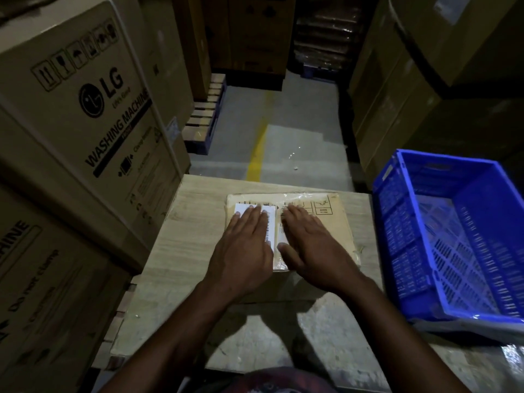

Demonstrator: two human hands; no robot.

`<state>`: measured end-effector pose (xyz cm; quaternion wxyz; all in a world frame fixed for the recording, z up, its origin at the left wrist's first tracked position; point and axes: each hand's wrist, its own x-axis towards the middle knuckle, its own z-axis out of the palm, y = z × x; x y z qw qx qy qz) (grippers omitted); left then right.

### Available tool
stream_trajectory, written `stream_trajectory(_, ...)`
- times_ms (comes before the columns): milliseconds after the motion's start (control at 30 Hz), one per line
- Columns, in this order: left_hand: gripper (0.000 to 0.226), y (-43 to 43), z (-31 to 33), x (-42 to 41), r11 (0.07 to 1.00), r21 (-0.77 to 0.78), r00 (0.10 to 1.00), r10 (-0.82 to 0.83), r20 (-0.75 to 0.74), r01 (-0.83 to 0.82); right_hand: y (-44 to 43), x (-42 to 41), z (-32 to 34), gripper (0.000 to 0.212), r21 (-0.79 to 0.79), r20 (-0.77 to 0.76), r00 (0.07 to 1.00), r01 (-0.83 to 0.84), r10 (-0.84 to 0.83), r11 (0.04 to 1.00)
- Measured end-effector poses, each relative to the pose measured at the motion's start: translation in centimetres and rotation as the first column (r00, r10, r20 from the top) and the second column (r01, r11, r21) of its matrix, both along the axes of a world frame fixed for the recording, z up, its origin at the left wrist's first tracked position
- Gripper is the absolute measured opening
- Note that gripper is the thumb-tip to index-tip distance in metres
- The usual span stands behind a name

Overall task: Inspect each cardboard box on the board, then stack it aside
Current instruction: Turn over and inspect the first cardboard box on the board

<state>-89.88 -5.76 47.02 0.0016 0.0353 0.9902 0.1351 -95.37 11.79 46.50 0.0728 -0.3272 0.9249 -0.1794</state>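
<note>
On the board, left hand and right hand lie flat, fingers straight, atop the cardboard box. Right hand is nearer the blue crate beside it.

Tan cardboard box is marked by a white barcoded label; blue latticed crate is shown at 3 o'clock; yellow floor line at 12 o'clock.

Dim aisle. Grey concrete floor runs from me toward 12 o'clock, yellow line painted on it. Washing-machine cartons stacked at 9 o'clock, plain brown cartons at 2. Wooden pallet at 11. Blue crate at 3.
</note>
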Motion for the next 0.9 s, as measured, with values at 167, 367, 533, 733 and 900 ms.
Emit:
stream_trajectory(167, 0.068, 2.6, -0.6, -1.6, 0.993, -0.081, 0.996, -0.088, 0.005, 0.088, 2.4, -0.7, -1.0, 0.062, 0.051, -0.091, 0.986, 0.142, -0.137, 0.989)
stream_trajectory(367, 0.067, 2.3, -1.2, -1.7, 0.976, -0.187, 0.993, -0.116, 0.008, 0.115, 1.8, -0.2, -1.4, 0.061, -0.025, -0.139, 0.969, 0.205, -0.207, 0.978)
stream_trajectory(533, 0.065, 2.7, -0.9, -1.8, 0.989, -0.117, 0.996, -0.091, -0.005, 0.090, 2.9, -1.4, -0.3, 0.058, -0.113, -0.027, 0.979, 0.196, -0.200, 0.974)
stream_trajectory(733, 0.073, 4.9, -0.6, -2.6, 0.989, -0.077, 0.992, -0.124, 0.013, 0.125, 4.1, -3.3, -1.2, 0.048, -0.144, 0.013, 0.963, 0.268, -0.269, 0.953)
stream_trajectory(900, 0.071, 4.6, -0.6, -2.8, 0.990, -0.076, 0.993, -0.112, 0.039, 0.115, 3.6, -3.5, -0.6, 0.049, -0.158, 0.040, 0.960, 0.280, -0.277, 0.947)
